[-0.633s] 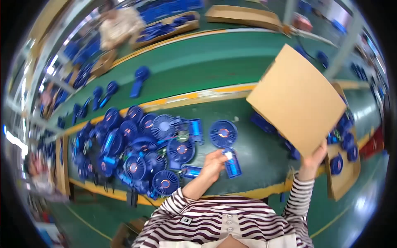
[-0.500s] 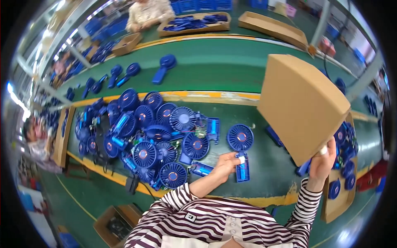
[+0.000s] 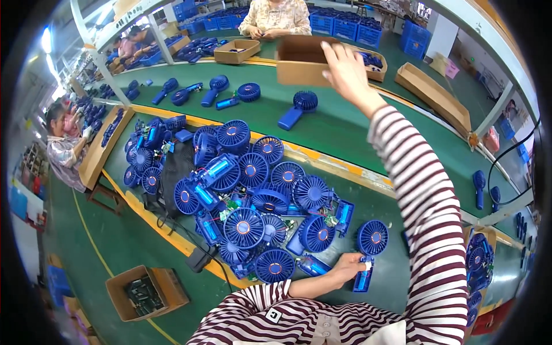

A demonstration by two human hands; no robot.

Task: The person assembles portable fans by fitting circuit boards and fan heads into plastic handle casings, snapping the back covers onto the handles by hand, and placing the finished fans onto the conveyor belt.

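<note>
Currently left hand [image 3: 345,269] pinches blue fan [image 3: 373,236] at worktable [image 3: 395,282]; right hand [image 3: 348,70] clasps cardboard box [image 3: 299,72] over conveyor [image 3: 339,131].

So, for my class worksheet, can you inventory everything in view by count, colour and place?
Workbench: one, green, yellow-edged, foreground
Conveyor belt: one, green, beyond the workbench
Fan pile: many fans, blue, workbench
Opened fan: one, blue, right of the fan pile
Belt fans: several, blue, conveyor belt
Right-side fans: several, blue, far right
Adapter: one, black, workbench's near edge
Cardboard box: one, brown, top centre
Open carton: one, brown, lower left
Long tray: one, brown, upper right
Crates: several, blue, background
Co-workers: at least two, across the belt and left
Striped sleeves: two, white and maroon, both forearms
Left hand: one, at the opened fan's handle
Right hand: one, holding the cardboard box
</note>
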